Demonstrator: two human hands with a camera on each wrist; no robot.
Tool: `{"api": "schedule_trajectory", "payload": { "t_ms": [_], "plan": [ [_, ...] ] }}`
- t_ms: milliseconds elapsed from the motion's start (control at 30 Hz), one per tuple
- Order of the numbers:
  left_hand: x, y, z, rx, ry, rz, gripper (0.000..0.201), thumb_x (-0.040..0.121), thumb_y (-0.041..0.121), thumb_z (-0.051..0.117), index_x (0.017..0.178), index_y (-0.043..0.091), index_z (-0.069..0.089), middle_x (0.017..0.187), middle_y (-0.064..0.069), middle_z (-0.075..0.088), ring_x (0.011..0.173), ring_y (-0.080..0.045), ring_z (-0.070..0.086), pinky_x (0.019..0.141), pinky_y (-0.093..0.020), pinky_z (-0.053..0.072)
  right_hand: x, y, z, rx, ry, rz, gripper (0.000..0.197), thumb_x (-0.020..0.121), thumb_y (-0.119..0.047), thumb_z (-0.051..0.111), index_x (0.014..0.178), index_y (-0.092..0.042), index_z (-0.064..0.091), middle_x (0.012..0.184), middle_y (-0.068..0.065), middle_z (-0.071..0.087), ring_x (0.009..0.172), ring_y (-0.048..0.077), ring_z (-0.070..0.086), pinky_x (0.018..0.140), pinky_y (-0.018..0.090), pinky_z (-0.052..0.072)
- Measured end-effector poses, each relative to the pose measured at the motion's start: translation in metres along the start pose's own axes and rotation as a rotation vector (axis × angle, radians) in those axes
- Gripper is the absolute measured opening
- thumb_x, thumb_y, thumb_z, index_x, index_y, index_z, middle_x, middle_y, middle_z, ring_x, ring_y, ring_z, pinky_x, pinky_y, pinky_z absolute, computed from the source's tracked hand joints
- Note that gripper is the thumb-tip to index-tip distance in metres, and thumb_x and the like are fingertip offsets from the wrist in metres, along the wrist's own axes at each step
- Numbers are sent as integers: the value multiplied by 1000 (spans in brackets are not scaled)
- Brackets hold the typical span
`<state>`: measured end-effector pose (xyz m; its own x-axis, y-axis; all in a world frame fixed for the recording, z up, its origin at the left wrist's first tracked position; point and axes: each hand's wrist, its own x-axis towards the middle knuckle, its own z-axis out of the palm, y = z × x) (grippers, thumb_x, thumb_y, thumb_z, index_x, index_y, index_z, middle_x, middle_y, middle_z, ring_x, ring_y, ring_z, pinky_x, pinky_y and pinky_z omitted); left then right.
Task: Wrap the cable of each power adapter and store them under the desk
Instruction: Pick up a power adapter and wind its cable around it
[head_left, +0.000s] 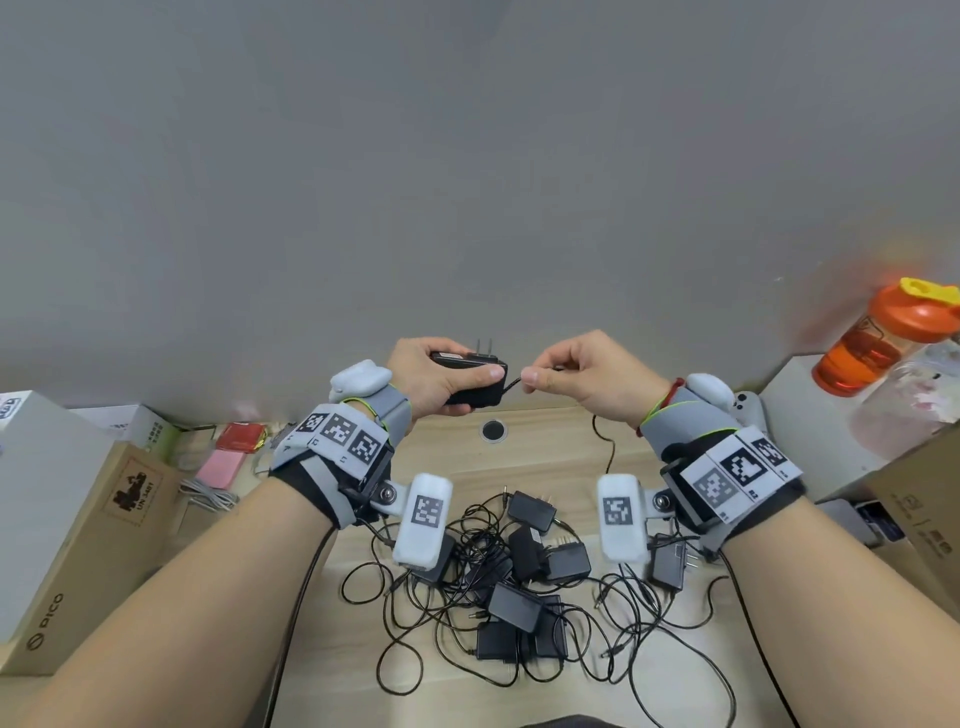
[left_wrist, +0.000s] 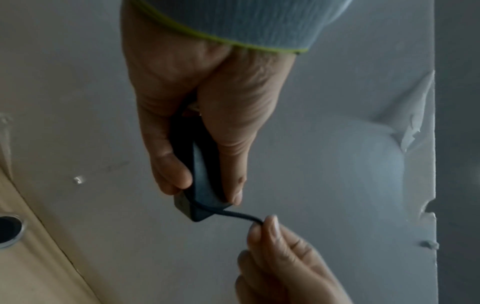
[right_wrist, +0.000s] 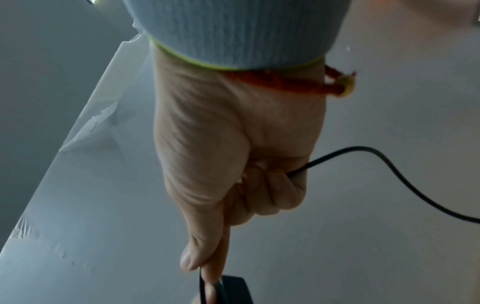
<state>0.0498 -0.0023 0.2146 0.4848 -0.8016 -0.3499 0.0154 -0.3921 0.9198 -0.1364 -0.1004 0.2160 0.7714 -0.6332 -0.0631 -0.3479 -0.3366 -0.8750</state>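
Note:
My left hand (head_left: 441, 376) grips a black power adapter (head_left: 475, 387) in the air above the desk, its two prongs pointing up. Seen from the left wrist, the adapter (left_wrist: 201, 185) sits between thumb and fingers. My right hand (head_left: 571, 376) pinches the adapter's thin black cable (head_left: 513, 383) just beside the body, between thumb and forefinger. The cable (right_wrist: 389, 164) runs through the right fist and out behind it, then hangs down to the desk (head_left: 605, 452). A tangled pile of several more black adapters (head_left: 519, 587) and cables lies on the wooden desk (head_left: 467, 457) below my wrists.
A grey wall stands close behind the desk, with a round cable hole (head_left: 493, 430) near it. Cardboard boxes (head_left: 78, 545) and pink and red items (head_left: 228, 457) crowd the left side. An orange bottle (head_left: 883, 338) on a white box and more boxes fill the right.

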Motion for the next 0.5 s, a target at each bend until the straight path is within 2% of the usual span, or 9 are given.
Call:
{"api": "schedule_trajectory", "payload": {
  "t_ms": [100,167,233,367,500],
  "plan": [
    [-4,-1,6,93,-58,11,32,67,12,90,92,7,70,92,-11,68,69,-24,70,53,-31,60,6,-6,-7,-26,37,-51,17,88,-27,72,74,-18,73,55,-4,43,50,5,31,50,16,28],
    [-8,-1,11,128,-105,18,26,68,11,89,86,11,70,88,-9,66,68,-23,69,53,-31,60,10,-7,-10,-50,71,-70,19,86,-27,74,76,-11,74,55,-5,46,51,4,33,52,17,30],
    [-11,0,14,138,-145,26,26,68,11,88,87,10,70,86,-8,65,68,-24,69,53,-31,60,13,-5,-12,-42,94,-80,20,84,-27,76,78,-8,73,57,-5,49,53,4,36,55,18,33],
    [-15,1,16,132,-191,36,37,70,10,87,100,1,69,89,-12,65,64,-23,69,51,-28,57,16,0,-15,8,126,-80,17,85,-26,76,74,-15,70,58,-5,48,52,3,38,56,15,35],
    [-21,5,17,111,-266,72,33,71,8,86,99,0,70,85,-12,66,65,-24,69,52,-28,57,19,7,-13,51,132,-66,16,86,-26,75,72,-20,68,64,-5,57,60,5,46,64,19,41]
  ]
}}
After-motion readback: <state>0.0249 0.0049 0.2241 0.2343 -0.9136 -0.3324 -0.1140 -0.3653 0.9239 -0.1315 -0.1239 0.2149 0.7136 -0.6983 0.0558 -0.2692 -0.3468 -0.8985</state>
